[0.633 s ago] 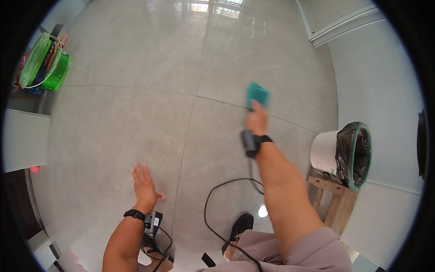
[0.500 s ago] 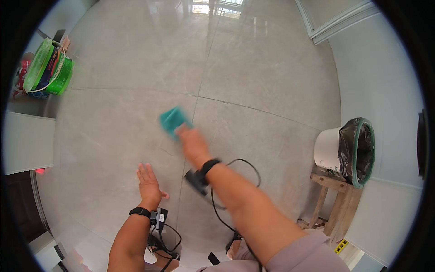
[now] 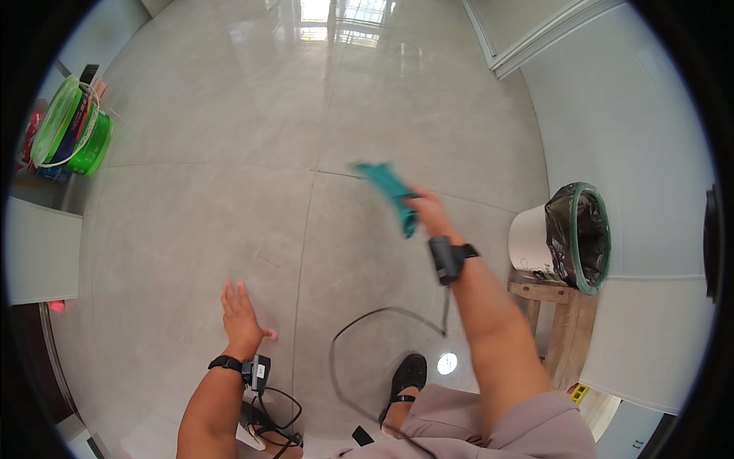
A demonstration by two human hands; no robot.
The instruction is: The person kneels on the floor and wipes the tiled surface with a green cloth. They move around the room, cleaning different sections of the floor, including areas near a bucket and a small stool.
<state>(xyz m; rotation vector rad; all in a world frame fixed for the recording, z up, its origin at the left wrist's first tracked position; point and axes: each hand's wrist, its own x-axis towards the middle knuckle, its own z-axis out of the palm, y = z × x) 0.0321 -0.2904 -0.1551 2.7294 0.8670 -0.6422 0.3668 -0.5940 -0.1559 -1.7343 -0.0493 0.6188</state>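
A teal cloth point(image 3: 388, 191), blurred by motion, is gripped in my right hand point(image 3: 433, 210) over the tiled floor point(image 3: 229, 206). The cloth looks bunched and lifted at its far end; whether it touches the floor I cannot tell. My left hand point(image 3: 243, 321) rests flat on the tiles with its fingers spread, holding nothing. Each wrist wears a black strap with a small boxy device, and a black cable point(image 3: 334, 359) trails from the right one across the floor.
A white bin point(image 3: 529, 243) lined with a black bag stands at the right beside a wooden stool point(image 3: 575, 329). A green bucket point(image 3: 93, 145) sits at the far left, near a white cabinet point(image 3: 46, 252). My black shoe point(image 3: 410, 372) is close to the cable.
My right hand has swung rightward with the cloth, which went from spread out to bunched. My left hand stays planted on the floor. The view has shifted slightly.
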